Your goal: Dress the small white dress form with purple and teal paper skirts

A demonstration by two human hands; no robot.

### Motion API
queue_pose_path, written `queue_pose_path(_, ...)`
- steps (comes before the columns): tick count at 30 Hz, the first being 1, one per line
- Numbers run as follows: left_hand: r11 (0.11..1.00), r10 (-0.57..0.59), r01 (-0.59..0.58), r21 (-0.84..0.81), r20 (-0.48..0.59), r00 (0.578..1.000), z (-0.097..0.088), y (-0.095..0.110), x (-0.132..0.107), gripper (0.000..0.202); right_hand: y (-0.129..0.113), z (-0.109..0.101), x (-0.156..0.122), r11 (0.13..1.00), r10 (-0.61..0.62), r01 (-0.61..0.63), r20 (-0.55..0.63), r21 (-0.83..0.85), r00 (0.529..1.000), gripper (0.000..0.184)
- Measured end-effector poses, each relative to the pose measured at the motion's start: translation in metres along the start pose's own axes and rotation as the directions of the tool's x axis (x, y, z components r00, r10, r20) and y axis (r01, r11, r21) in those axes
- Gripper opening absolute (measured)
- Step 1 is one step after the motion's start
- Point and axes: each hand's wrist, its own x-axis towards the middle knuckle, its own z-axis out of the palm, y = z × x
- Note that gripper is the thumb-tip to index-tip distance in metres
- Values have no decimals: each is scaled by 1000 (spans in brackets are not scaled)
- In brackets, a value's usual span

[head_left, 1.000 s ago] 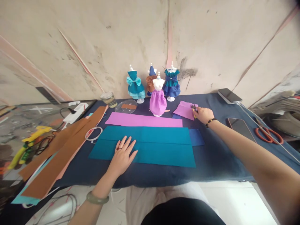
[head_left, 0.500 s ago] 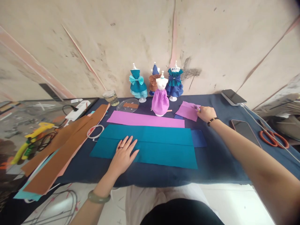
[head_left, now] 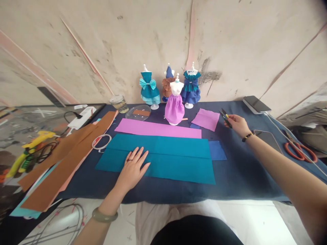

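Note:
My left hand (head_left: 133, 166) lies flat with fingers spread on a teal fabric piece (head_left: 178, 166), which has a crease running along its length. My right hand (head_left: 238, 125) is closed around small thread snips (head_left: 226, 118), their dark blades pointing away and to the left. Just left of the snips lies a small purple fabric piece (head_left: 205, 119). A long purple strip (head_left: 158, 128) runs behind the teal cloth. Blue fabric (head_left: 217, 150) shows from under the teal piece's right end. A small dress form (head_left: 174, 107) with a purple skirt stands behind the strip.
Three more dressed forms, including a teal one (head_left: 149, 86), stand by the wall. At left are brown fabric strips (head_left: 74, 156), a tape roll (head_left: 101, 142), a glass (head_left: 119, 104), a clear dish (head_left: 130, 114) and a yellow glue gun (head_left: 38, 139). Orange-handled scissors (head_left: 297, 151) and phones (head_left: 257, 104) lie right.
My right hand has drawn back to the right with the snips, off the small purple piece. My left hand stays on the teal fabric. The view has shifted slightly.

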Motion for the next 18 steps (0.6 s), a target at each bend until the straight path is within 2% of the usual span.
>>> queue_pose_path(4, 1000, 10, -10, 15, -2, 1000, -1, 1, 0, 57, -3, -5, -28, 998, -39, 38, 22, 48, 999, 39)
queue_pose_path(6, 1000, 11, -11, 19, 0, 1000, -1, 0, 0, 58, -4, -5, -48, 986, -163, 159, 73, 57, 984, 48)
queue_pose_path(9, 1000, 13, -12, 22, -4, 1000, -1, 0, -1, 59, -8, 0, -79, 943, -330, 330, 183, 30, 926, 56)
queue_pose_path(12, 1000, 24, -23, 16, -16, 1000, 1, -2, -1, 60, -14, 8, -102, 906, -401, 423, 312, -1, 861, 40)
queue_pose_path(14, 1000, 28, -27, 8, -29, 999, 3, -4, -2, 60, -19, 14, -112, 861, -470, 509, 359, -16, 807, 29)
queue_pose_path(15, 1000, 29, -28, 4, -37, 999, 4, -4, -2, 59, -22, 16, -116, 821, -521, 570, 378, -22, 765, 25)
queue_pose_path(18, 1000, 28, -28, -6, -53, 998, 6, -5, -2, 58, -29, 23, -125, 640, -673, 767, 442, -54, 593, 19)
